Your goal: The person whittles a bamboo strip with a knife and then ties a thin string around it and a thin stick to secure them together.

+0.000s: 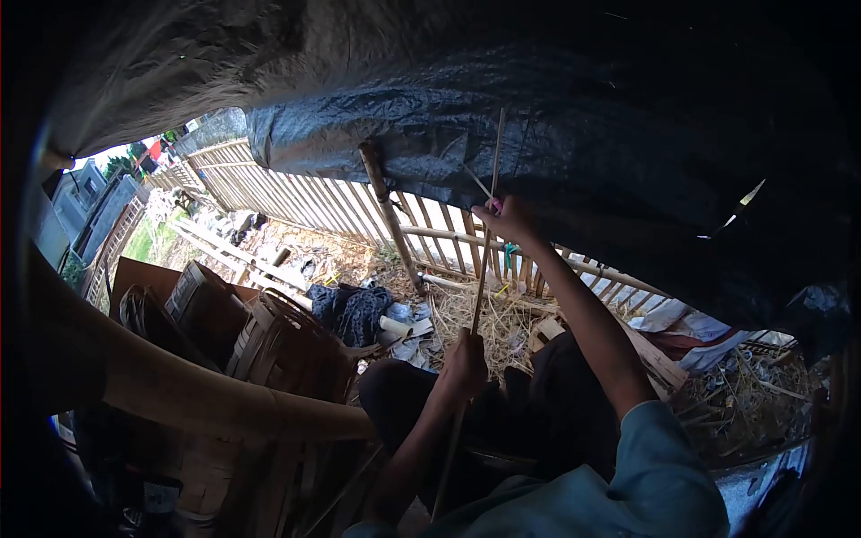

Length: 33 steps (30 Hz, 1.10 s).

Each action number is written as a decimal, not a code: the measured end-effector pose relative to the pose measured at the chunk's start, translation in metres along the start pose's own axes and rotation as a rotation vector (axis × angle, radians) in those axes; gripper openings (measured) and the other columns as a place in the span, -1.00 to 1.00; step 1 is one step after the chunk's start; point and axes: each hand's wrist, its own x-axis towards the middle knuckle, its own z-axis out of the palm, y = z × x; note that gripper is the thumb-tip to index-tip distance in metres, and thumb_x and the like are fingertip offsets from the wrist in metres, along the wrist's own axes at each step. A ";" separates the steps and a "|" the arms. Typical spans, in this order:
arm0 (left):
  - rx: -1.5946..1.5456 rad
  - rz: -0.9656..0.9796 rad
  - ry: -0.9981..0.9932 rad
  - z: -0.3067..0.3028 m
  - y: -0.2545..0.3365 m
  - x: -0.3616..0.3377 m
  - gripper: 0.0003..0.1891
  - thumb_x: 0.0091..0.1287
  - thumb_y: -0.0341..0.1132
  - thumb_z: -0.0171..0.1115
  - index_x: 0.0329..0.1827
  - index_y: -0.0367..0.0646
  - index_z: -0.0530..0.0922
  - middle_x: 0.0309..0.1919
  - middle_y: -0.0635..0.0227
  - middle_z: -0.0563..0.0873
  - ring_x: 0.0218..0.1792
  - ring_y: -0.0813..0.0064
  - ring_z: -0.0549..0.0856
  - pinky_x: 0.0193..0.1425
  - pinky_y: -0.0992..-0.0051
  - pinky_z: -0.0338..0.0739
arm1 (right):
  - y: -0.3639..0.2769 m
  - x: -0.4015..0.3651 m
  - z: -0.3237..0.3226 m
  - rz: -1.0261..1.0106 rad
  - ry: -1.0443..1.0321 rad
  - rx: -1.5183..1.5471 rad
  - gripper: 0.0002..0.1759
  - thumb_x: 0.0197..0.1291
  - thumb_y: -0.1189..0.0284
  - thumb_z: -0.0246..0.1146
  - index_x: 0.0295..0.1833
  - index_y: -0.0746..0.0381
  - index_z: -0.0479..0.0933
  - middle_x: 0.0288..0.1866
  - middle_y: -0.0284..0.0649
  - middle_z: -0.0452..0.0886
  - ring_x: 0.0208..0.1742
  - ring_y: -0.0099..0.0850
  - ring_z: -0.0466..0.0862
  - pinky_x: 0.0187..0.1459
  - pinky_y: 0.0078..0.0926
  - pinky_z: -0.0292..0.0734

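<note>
A long, thin bamboo strip (484, 278) runs upright in front of me, from near my lap to above both hands. Around its lower part, close over my knees, my left hand (462, 366) is closed in a fist. Higher up, my right hand (508, 218), arm stretched out, is closed at the same strip. A small pink thing shows between its fingers, and a thin pale sliver (478, 182) slants up to the left from there; I cannot tell what the pink thing is.
A dark plastic sheet (395, 117) hangs overhead. At left, a thick bamboo pole (197, 408) crosses before woven baskets (287, 345). Ahead are a bamboo post (387, 211), a slatted fence (309, 199), dark cloth (350, 314) and straw-like shavings (489, 323). White sacks (695, 336) lie right.
</note>
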 end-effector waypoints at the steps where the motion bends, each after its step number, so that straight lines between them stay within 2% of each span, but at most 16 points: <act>1: 0.028 0.071 0.021 0.003 -0.007 -0.001 -0.89 0.23 -0.51 0.00 -0.20 -0.30 0.33 -0.54 0.13 0.52 -0.52 0.00 0.56 -0.49 0.15 0.40 | 0.001 -0.005 0.007 -0.061 0.122 0.046 -0.59 0.07 0.09 0.35 -0.49 0.22 0.52 -0.70 -0.34 0.45 -0.60 -0.54 0.48 -0.47 -0.42 0.40; 2: 0.055 0.138 0.040 0.006 -0.011 -0.004 -0.87 0.24 -0.50 0.01 -0.18 -0.29 0.32 -0.57 0.18 0.51 -0.55 0.05 0.56 -0.51 0.18 0.40 | 0.003 -0.006 0.012 -0.080 0.127 0.096 -0.59 0.07 0.10 0.35 -0.51 0.23 0.50 -0.71 -0.34 0.45 -0.61 -0.53 0.48 -0.47 -0.42 0.39; 5: -0.173 -0.103 -0.021 0.017 -0.019 -0.017 -0.86 0.26 -0.45 0.07 -0.21 -0.27 0.32 -0.57 0.26 0.47 -0.57 0.25 0.55 -0.53 0.29 0.41 | 0.008 -0.021 0.024 0.000 0.031 0.141 -0.57 0.08 0.11 0.32 -0.49 0.27 0.45 -0.63 -0.29 0.50 -0.58 -0.49 0.50 -0.45 -0.40 0.41; 8: -0.321 -0.253 -0.126 0.027 -0.026 -0.028 -0.94 0.28 -0.47 -0.02 -0.30 -0.29 0.38 -0.30 -0.13 0.47 -0.30 -0.24 0.54 -0.32 -0.06 0.40 | 0.007 -0.032 0.027 -0.070 -0.072 -0.016 -0.52 0.08 0.05 0.31 -0.42 0.31 0.45 -0.56 -0.22 0.53 -0.52 -0.40 0.54 -0.41 -0.37 0.44; 10: -0.277 -0.257 -0.109 0.033 -0.021 -0.035 -0.91 0.31 -0.43 -0.01 -0.23 -0.28 0.36 -0.39 -0.10 0.47 -0.30 -0.24 0.53 -0.33 -0.03 0.39 | 0.020 -0.034 0.042 -0.025 -0.198 -0.089 -0.45 0.12 -0.05 0.21 -0.24 0.31 0.51 -0.35 -0.01 0.65 -0.25 -0.11 0.68 -0.19 -0.23 0.53; 12: -0.225 -0.242 -0.051 0.047 -0.030 -0.047 -0.89 0.35 -0.40 -0.02 -0.19 -0.26 0.35 -0.44 -0.10 0.48 -0.31 -0.25 0.53 -0.35 0.01 0.39 | 0.022 -0.041 0.041 -0.054 -0.313 -0.136 -0.43 0.10 -0.08 0.23 -0.31 0.31 0.50 -0.41 -0.05 0.64 -0.29 -0.16 0.68 -0.20 -0.26 0.54; 13: -0.396 -0.400 -0.105 0.052 -0.038 -0.049 -0.87 0.39 -0.34 -0.03 -0.16 -0.23 0.33 -0.49 -0.03 0.54 -0.36 -0.13 0.58 -0.37 0.10 0.40 | 0.031 -0.040 0.048 -0.012 -0.398 -0.117 -0.43 0.09 -0.09 0.24 -0.37 0.29 0.48 -0.45 -0.07 0.64 -0.33 -0.21 0.68 -0.23 -0.29 0.54; 16: -0.698 -0.263 -0.141 0.042 -0.042 -0.072 -0.78 0.48 -0.25 -0.11 -0.31 -0.19 0.33 -0.59 0.39 0.34 -0.54 0.49 0.44 -0.51 0.35 0.34 | 0.032 -0.050 0.056 0.026 -0.519 -0.132 -0.49 0.10 0.00 0.28 -0.52 0.26 0.43 -0.59 -0.19 0.59 -0.49 -0.39 0.65 -0.34 -0.38 0.52; 17: -0.683 -0.407 -0.222 0.030 -0.033 -0.078 -0.72 0.48 -0.16 -0.07 -0.28 -0.22 0.37 -0.54 0.38 0.40 -0.53 0.46 0.44 -0.45 0.34 0.39 | 0.033 -0.056 0.060 0.042 -0.550 -0.108 -0.50 0.09 0.03 0.29 -0.51 0.27 0.43 -0.57 -0.19 0.59 -0.47 -0.37 0.65 -0.34 -0.37 0.52; 20: -0.315 -0.431 -0.414 0.010 -0.029 -0.084 -0.67 0.47 -0.10 -0.04 -0.13 -0.26 0.41 -0.44 0.22 0.53 -0.39 0.34 0.55 -0.29 0.29 0.47 | 0.043 -0.074 0.073 0.037 -0.640 -0.066 -0.55 0.09 0.12 0.31 -0.36 0.33 0.43 -0.50 -0.15 0.57 -0.39 -0.34 0.65 -0.33 -0.36 0.51; 21: 0.006 -0.332 -0.481 0.017 -0.042 -0.081 -0.61 0.43 -0.09 0.04 0.01 -0.30 0.41 -0.23 -0.01 0.59 -0.12 0.11 0.60 -0.06 0.21 0.49 | 0.032 -0.087 0.070 0.036 -0.602 0.012 -0.56 0.11 0.13 0.30 -0.36 0.34 0.42 -0.52 -0.16 0.54 -0.41 -0.36 0.63 -0.34 -0.36 0.50; 26: 0.024 -0.150 0.122 -0.033 0.007 -0.019 -0.60 0.34 -0.22 0.16 0.06 -0.37 0.37 -0.05 -0.14 0.54 0.04 -0.11 0.53 0.10 0.14 0.45 | -0.038 -0.113 0.051 -0.055 -0.556 0.164 -0.59 0.18 0.17 0.26 -0.32 0.36 0.42 -0.55 -0.19 0.49 -0.49 -0.41 0.57 -0.40 -0.38 0.46; 28: -0.073 0.013 0.208 -0.050 0.005 0.013 -0.62 0.30 -0.35 0.17 0.07 -0.40 0.35 -0.05 -0.15 0.54 0.00 -0.09 0.57 0.06 0.17 0.48 | -0.071 -0.129 0.040 -0.074 -0.509 0.283 -0.58 0.25 0.12 0.24 -0.35 0.30 0.46 -0.59 -0.35 0.40 -0.52 -0.57 0.42 -0.45 -0.50 0.35; 29: -0.017 0.088 0.215 -0.052 -0.004 0.025 -0.62 0.24 -0.43 0.19 0.08 -0.36 0.35 -0.18 -0.01 0.60 -0.17 0.11 0.68 -0.12 0.27 0.56 | -0.079 -0.130 0.036 -0.075 -0.533 0.360 -0.56 0.24 0.10 0.25 -0.34 0.31 0.46 -0.59 -0.34 0.43 -0.52 -0.57 0.44 -0.46 -0.50 0.36; 32: -0.646 -0.160 -0.110 -0.067 -0.008 0.034 -0.70 0.31 -0.41 0.16 0.05 -0.28 0.38 -0.40 0.28 0.59 -0.46 0.45 0.65 -0.44 0.43 0.51 | -0.082 -0.124 0.026 -0.232 -0.590 0.394 -0.54 0.24 0.06 0.23 -0.33 0.30 0.48 -0.59 -0.31 0.48 -0.53 -0.56 0.49 -0.47 -0.47 0.37; 33: -0.955 -0.192 -0.107 -0.067 -0.004 0.031 -0.79 0.42 -0.32 0.06 0.02 -0.21 0.39 -0.54 0.52 0.45 -0.64 0.71 0.46 -0.63 0.62 0.30 | -0.079 -0.119 0.020 -0.313 -0.603 0.367 -0.54 0.24 0.05 0.22 -0.33 0.29 0.48 -0.60 -0.31 0.49 -0.54 -0.55 0.51 -0.48 -0.46 0.37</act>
